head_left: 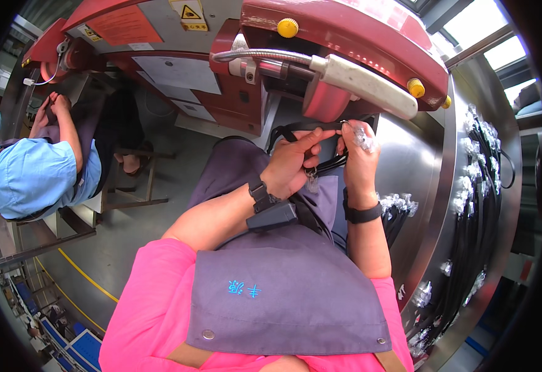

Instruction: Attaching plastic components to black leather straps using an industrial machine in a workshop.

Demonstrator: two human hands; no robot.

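Observation:
My left hand (288, 164) is closed on a black belt (291, 128), its thumb and index finger stretched along the strap. The belt runs across to my right hand (361, 168), whose fingers pinch it near a clear plastic wrap (364, 137). What the wrap covers is hard to make out. Both hands are just below a reddish grinding wheel (325, 101); whether the belt touches it I cannot tell. More black strap hangs below the hands, with a small metal piece (310, 171) by my left fingers.
A red machine (345, 37) with a beige guard bar (370, 85) and yellow knobs stands ahead. At right, several black belts with plastic-wrapped ends (479, 180) lie along a metal table (413, 146). A co-worker in blue (41, 177) sits at another machine on the left.

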